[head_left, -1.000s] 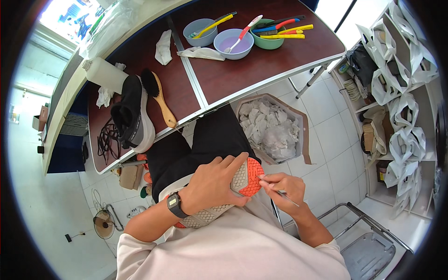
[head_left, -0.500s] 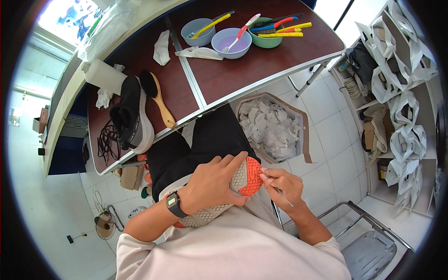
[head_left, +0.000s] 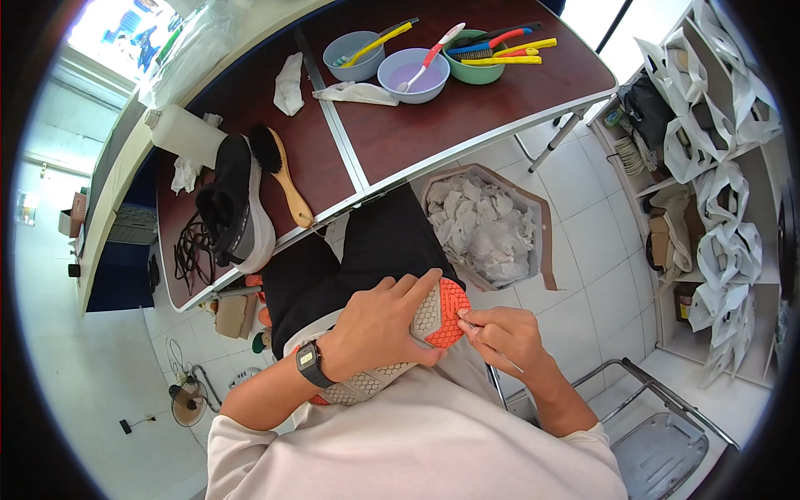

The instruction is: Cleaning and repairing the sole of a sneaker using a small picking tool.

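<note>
A shoe lies across my lap with its sole [head_left: 427, 321] turned up, grey in the middle and orange at the end. My left hand [head_left: 377, 323] is wrapped over it, fingers on one edge and thumb on the other. In my right hand [head_left: 507, 335] is a slim metal tool [head_left: 518, 367], pinched near its working end against the orange tread. Fingers hide that tip, so its exact kind cannot be made out. Nearby on the table stands a black shoe [head_left: 242, 204] with a white midsole, next to a wooden-handled brush [head_left: 289, 185].
Ahead is a dark red table [head_left: 350, 142] bearing a grey-blue bowl [head_left: 354, 46], a lilac bowl [head_left: 414, 77] and a green bowl [head_left: 477, 73] with brushes. A bin [head_left: 546, 242] of crumpled paper stands by my legs. Shelves [head_left: 667, 250] line the right, above a metal-framed chair [head_left: 662, 450].
My right hand has shifted slightly left and up over the orange tread, its fingers curling closer. My left hand and the shoe stay in place.
</note>
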`<state>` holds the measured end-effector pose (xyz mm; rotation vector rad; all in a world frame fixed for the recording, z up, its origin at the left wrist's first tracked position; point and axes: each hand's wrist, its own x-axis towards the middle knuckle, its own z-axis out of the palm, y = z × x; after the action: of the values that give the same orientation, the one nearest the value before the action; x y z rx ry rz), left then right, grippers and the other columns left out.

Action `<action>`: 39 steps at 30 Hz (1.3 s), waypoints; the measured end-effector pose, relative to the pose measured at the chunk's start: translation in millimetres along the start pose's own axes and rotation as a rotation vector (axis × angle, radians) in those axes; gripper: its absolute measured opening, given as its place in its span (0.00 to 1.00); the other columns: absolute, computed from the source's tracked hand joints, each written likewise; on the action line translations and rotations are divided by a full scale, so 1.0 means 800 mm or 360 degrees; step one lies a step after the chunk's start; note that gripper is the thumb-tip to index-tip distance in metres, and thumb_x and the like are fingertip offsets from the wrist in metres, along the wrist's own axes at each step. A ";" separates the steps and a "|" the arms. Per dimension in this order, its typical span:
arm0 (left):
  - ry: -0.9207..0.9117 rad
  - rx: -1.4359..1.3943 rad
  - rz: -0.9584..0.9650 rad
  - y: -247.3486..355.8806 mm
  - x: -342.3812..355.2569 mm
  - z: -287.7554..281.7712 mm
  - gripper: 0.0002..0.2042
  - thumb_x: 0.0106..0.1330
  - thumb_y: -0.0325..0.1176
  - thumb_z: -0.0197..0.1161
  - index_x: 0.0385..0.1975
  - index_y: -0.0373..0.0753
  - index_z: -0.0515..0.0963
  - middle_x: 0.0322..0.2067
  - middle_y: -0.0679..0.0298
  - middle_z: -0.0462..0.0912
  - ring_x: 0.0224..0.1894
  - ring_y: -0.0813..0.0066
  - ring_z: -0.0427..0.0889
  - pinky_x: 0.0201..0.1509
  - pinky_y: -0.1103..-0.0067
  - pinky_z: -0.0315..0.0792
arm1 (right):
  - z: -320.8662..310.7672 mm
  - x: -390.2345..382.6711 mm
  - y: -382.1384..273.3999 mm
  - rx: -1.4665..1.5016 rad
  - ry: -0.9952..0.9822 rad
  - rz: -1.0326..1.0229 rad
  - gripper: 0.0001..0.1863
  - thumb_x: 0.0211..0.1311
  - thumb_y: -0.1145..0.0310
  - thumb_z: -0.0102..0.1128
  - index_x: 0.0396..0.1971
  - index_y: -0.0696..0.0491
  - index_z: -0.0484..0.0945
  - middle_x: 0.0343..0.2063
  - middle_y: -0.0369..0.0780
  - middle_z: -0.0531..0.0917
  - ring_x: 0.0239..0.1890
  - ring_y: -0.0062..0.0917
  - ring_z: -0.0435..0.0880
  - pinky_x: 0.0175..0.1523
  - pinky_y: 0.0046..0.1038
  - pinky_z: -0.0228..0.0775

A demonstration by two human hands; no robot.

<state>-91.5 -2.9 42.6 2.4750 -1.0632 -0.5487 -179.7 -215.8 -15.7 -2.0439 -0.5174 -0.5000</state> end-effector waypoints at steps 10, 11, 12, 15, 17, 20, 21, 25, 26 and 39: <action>0.0011 0.0005 0.0007 0.000 -0.001 0.001 0.49 0.44 0.57 0.76 0.66 0.36 0.67 0.39 0.55 0.82 0.39 0.59 0.83 0.39 0.70 0.79 | 0.004 0.004 0.011 0.0055 0.0009 0.0040 0.16 0.51 0.84 0.73 0.18 0.56 0.71 0.27 0.44 0.88 0.25 0.29 0.88 0.28 0.25 0.80; 0.0011 0.0002 0.0001 0.000 -0.001 0.001 0.48 0.44 0.56 0.76 0.66 0.37 0.67 0.39 0.55 0.82 0.39 0.60 0.83 0.39 0.70 0.79 | 0.006 -0.003 0.015 0.0194 0.0032 0.0185 0.15 0.52 0.82 0.72 0.19 0.56 0.71 0.28 0.43 0.88 0.25 0.29 0.88 0.29 0.25 0.79; 0.0012 0.0002 0.0002 0.001 0.000 0.000 0.48 0.44 0.56 0.76 0.66 0.37 0.67 0.39 0.55 0.82 0.39 0.60 0.83 0.39 0.70 0.79 | 0.007 -0.007 0.017 0.0332 0.0055 0.0329 0.15 0.54 0.81 0.72 0.20 0.56 0.71 0.29 0.43 0.88 0.25 0.28 0.88 0.29 0.24 0.78; -0.0057 0.0009 -0.0013 0.004 0.000 -0.001 0.48 0.43 0.56 0.76 0.65 0.37 0.67 0.39 0.55 0.82 0.39 0.60 0.83 0.39 0.70 0.79 | 0.003 -0.006 0.022 0.0492 0.0035 0.0386 0.16 0.53 0.82 0.72 0.20 0.55 0.70 0.28 0.43 0.88 0.27 0.26 0.89 0.30 0.22 0.78; -0.0046 0.0012 -0.0015 0.005 -0.001 -0.001 0.48 0.43 0.56 0.76 0.65 0.37 0.67 0.39 0.56 0.82 0.39 0.59 0.83 0.39 0.70 0.79 | 0.000 -0.003 0.024 0.0522 0.0012 0.0400 0.16 0.53 0.82 0.72 0.20 0.55 0.70 0.28 0.43 0.88 0.27 0.26 0.89 0.30 0.22 0.78; -0.0042 0.0004 -0.0010 0.005 -0.001 0.001 0.48 0.42 0.55 0.77 0.65 0.37 0.67 0.40 0.56 0.82 0.39 0.59 0.83 0.39 0.70 0.79 | -0.007 -0.002 0.025 0.0591 -0.0057 0.0473 0.15 0.52 0.84 0.73 0.19 0.56 0.72 0.27 0.44 0.88 0.30 0.27 0.90 0.33 0.24 0.81; -0.0043 0.0005 -0.0007 0.005 -0.001 0.001 0.48 0.42 0.55 0.77 0.65 0.37 0.67 0.40 0.56 0.82 0.39 0.59 0.83 0.39 0.70 0.79 | -0.008 -0.001 0.025 0.0631 -0.0102 0.0530 0.14 0.51 0.85 0.73 0.19 0.56 0.74 0.26 0.46 0.88 0.33 0.28 0.91 0.36 0.25 0.83; -0.0040 0.0002 -0.0008 0.005 -0.002 0.000 0.48 0.42 0.55 0.77 0.65 0.37 0.67 0.40 0.56 0.82 0.39 0.59 0.83 0.39 0.70 0.79 | -0.010 0.001 0.022 0.0677 -0.0151 0.0636 0.15 0.51 0.85 0.72 0.18 0.56 0.73 0.26 0.45 0.88 0.31 0.26 0.91 0.36 0.25 0.83; -0.0024 -0.0002 0.0003 0.004 -0.002 0.001 0.48 0.42 0.56 0.77 0.65 0.37 0.68 0.39 0.56 0.82 0.39 0.59 0.83 0.38 0.70 0.79 | -0.008 0.001 0.023 0.0677 -0.0140 0.0596 0.15 0.52 0.85 0.72 0.19 0.56 0.72 0.26 0.46 0.88 0.30 0.25 0.90 0.34 0.25 0.83; -0.0018 -0.0031 -0.0026 0.003 -0.002 0.000 0.49 0.42 0.57 0.77 0.66 0.36 0.67 0.40 0.55 0.82 0.39 0.59 0.83 0.39 0.70 0.79 | 0.015 -0.026 0.018 0.1351 0.0440 0.0998 0.15 0.55 0.86 0.71 0.25 0.54 0.71 0.32 0.47 0.87 0.27 0.21 0.86 0.32 0.23 0.81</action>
<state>-93.9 -3.4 44.1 2.4682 -1.0381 -0.5762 -187.8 -215.5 -42.5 -1.1895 0.1006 -0.1254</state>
